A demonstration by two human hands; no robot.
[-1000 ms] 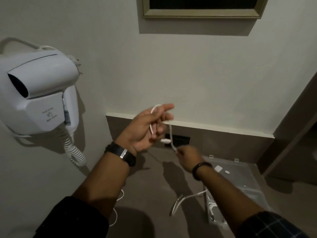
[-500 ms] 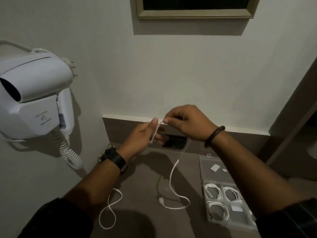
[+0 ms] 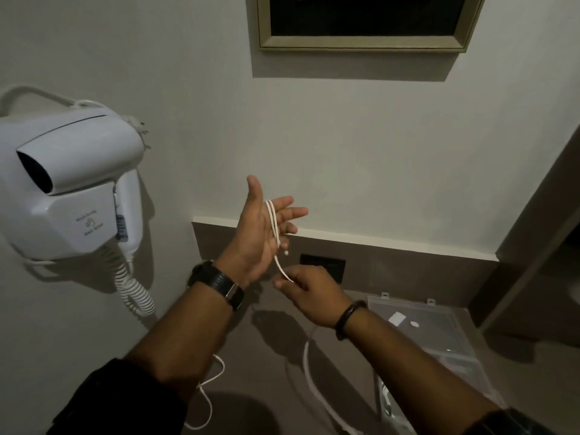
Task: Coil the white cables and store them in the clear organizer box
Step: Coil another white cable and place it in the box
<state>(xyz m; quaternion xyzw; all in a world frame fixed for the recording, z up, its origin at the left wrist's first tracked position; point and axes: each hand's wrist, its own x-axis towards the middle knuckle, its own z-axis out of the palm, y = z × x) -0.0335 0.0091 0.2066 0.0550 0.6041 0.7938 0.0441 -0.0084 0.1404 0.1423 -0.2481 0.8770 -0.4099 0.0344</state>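
At the bottom edge of the view, two forearms in dark sleeves reach forward over a grey-brown counter (image 3: 270, 400). On that counter, nearest the camera, a loose white cable (image 3: 207, 400) curls beside the left forearm, and a second white cable (image 3: 309, 378) trails between the two arms, blurred along its length. To the right of it lies the clear organizer box (image 3: 436, 346), its lid (image 3: 417, 318) open and lying flat toward the wall; the right forearm covers most of the compartments, so their contents cannot be told. Further out, the right hand (image 3: 310, 291), with a dark band at the wrist, pinches a strand of white cable between thumb and fingertips, the other fingers curled in. Just above it the left hand (image 3: 260, 227), with a black watch (image 3: 219, 285) at the wrist, is held palm up, thumb raised and fingers spread apart; the white cable being coiled (image 3: 273, 229) runs in a few loops around those fingers, and one short end with a small plug hangs free beside the little finger. From the loops the strand drops straight to the right hand's pinch. Behind the hands a dark wall socket (image 3: 323, 266) sits in the grey-brown upstand. On the wall to the left hangs a white hair dryer (image 3: 69, 186) with a spiral cord, and high on the back wall the lower part of a framed picture (image 3: 361, 42) shows.
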